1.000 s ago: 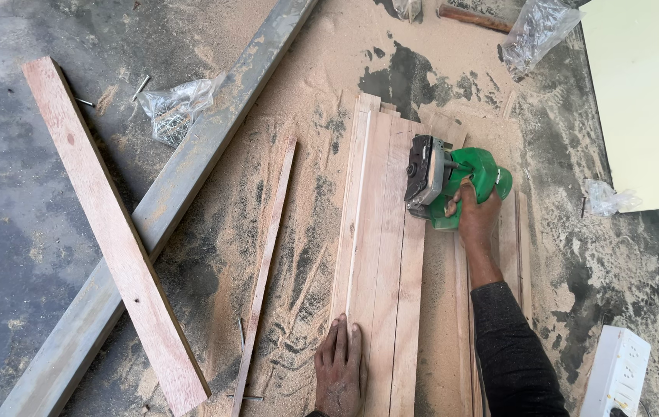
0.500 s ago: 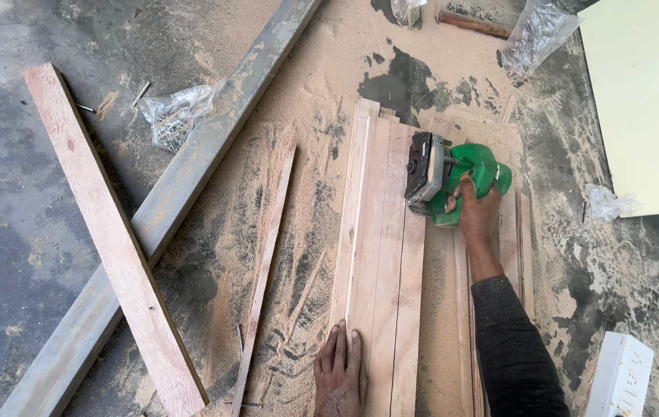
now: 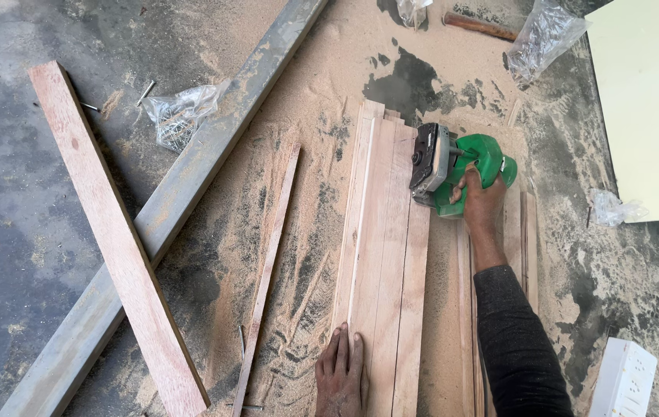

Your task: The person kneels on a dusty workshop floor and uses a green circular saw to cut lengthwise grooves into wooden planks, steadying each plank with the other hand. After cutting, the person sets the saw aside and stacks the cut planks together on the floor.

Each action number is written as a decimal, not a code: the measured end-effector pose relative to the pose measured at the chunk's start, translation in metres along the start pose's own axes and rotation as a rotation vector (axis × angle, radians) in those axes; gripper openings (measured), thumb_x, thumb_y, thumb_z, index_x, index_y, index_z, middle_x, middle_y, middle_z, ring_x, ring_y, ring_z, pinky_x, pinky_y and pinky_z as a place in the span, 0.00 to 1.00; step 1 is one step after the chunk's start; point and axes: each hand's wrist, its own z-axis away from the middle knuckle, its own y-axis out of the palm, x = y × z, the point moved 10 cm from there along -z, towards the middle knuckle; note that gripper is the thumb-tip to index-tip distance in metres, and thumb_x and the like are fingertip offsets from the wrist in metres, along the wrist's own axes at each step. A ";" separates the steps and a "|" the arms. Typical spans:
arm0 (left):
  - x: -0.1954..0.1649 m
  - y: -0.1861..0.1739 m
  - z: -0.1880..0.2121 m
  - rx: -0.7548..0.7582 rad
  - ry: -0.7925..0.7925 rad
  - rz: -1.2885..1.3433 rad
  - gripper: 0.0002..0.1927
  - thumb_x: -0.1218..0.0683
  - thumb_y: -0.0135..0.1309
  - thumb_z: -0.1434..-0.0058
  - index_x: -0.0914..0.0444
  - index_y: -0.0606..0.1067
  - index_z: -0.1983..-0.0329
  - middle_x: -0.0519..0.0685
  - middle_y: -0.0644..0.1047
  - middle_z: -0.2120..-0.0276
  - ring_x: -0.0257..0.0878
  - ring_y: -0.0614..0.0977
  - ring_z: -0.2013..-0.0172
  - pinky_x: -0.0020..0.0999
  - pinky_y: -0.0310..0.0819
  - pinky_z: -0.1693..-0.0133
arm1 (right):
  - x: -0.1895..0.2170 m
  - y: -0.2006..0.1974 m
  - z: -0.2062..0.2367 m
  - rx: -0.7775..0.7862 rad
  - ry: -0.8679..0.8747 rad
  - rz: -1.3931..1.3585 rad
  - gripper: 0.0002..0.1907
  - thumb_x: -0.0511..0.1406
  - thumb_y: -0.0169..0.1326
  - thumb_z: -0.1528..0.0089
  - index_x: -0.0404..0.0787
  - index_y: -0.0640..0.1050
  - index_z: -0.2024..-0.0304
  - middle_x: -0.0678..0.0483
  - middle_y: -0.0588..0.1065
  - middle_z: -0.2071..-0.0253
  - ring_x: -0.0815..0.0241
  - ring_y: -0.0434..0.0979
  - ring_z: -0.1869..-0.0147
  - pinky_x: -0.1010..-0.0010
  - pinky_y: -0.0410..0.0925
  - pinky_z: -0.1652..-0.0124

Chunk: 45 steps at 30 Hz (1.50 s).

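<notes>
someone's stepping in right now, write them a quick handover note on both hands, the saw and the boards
Right hand: gripping the green power saw, which sits at the far end of the bundled boards.
Left hand: flat on the near end of the boards, pressing them to the floor.
Around: thin strip lying left of the boards, red plank across the long grey beam, heavy sawdust all over.
Done: sawdust and the loose strip suggest earlier cuts.
Left: cannot tell how far the current pass runs; the blade is hidden.
</notes>
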 end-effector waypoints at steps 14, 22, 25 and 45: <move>0.000 -0.004 0.000 -0.097 0.023 -0.014 0.29 0.55 0.46 0.32 0.65 0.59 0.29 0.68 0.54 0.30 0.57 0.51 0.29 0.62 0.47 0.36 | 0.002 0.006 -0.014 0.008 -0.004 -0.050 0.05 0.32 0.50 0.30 0.36 0.72 0.56 0.54 0.69 0.74 0.64 0.69 0.79 0.69 0.66 0.78; -0.003 -0.011 -0.002 -0.175 0.028 -0.025 0.29 0.56 0.49 0.35 0.64 0.62 0.31 0.66 0.60 0.32 0.56 0.58 0.31 0.60 0.52 0.37 | 0.007 0.009 -0.019 0.007 0.000 -0.055 0.05 0.31 0.50 0.31 0.35 0.73 0.54 0.55 0.69 0.74 0.64 0.69 0.79 0.70 0.66 0.79; -0.008 -0.017 -0.001 -0.251 0.067 -0.056 0.30 0.57 0.51 0.39 0.66 0.64 0.32 0.69 0.62 0.33 0.59 0.60 0.32 0.60 0.56 0.40 | 0.010 0.011 -0.021 0.019 -0.046 -0.093 0.07 0.30 0.50 0.32 0.35 0.73 0.51 0.54 0.69 0.74 0.63 0.69 0.79 0.70 0.66 0.79; -0.010 -0.018 -0.001 -0.243 0.036 -0.156 0.32 0.55 0.50 0.37 0.64 0.60 0.29 0.69 0.57 0.30 0.60 0.57 0.30 0.60 0.54 0.38 | 0.012 -0.086 0.048 -0.189 -0.239 -0.528 0.11 0.29 0.48 0.32 0.33 0.73 0.47 0.52 0.69 0.70 0.61 0.69 0.74 0.66 0.66 0.73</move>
